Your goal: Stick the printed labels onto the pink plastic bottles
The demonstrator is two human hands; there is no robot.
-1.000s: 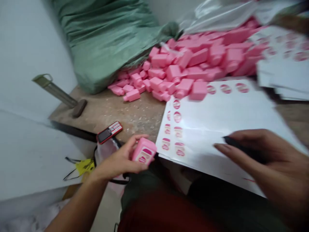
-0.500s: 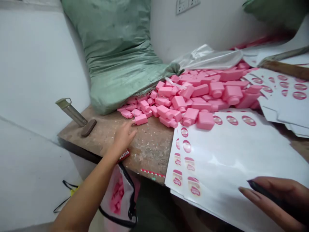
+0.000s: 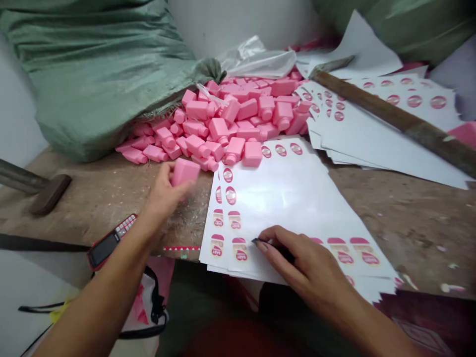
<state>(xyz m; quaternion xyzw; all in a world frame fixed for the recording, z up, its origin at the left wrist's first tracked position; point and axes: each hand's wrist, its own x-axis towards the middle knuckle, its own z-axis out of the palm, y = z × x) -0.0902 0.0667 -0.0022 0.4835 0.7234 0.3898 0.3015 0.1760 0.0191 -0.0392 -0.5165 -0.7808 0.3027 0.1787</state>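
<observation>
Left hand [image 3: 161, 196] at about 9 o'clock has its fingers curled around a slightly blurry pink plastic bottle [image 3: 185, 172], just below the big bottle pile [image 3: 226, 119] at 12 o'clock on the tabletop [image 3: 89, 203]. Right hand [image 3: 305, 263], around 5 o'clock, pinches a thin black tool [image 3: 260, 241], tip right on the white label sheet [image 3: 286, 193].

A single head-worn camera looks forward and down, from close above the left hand [image 3: 163, 196] and right hand [image 3: 308, 263] at the wooden workbench [image 3: 409, 233].

Bare forearms [image 3: 100, 292], dark green trousers [image 3: 208, 297], red cloth [image 3: 230, 339]
</observation>
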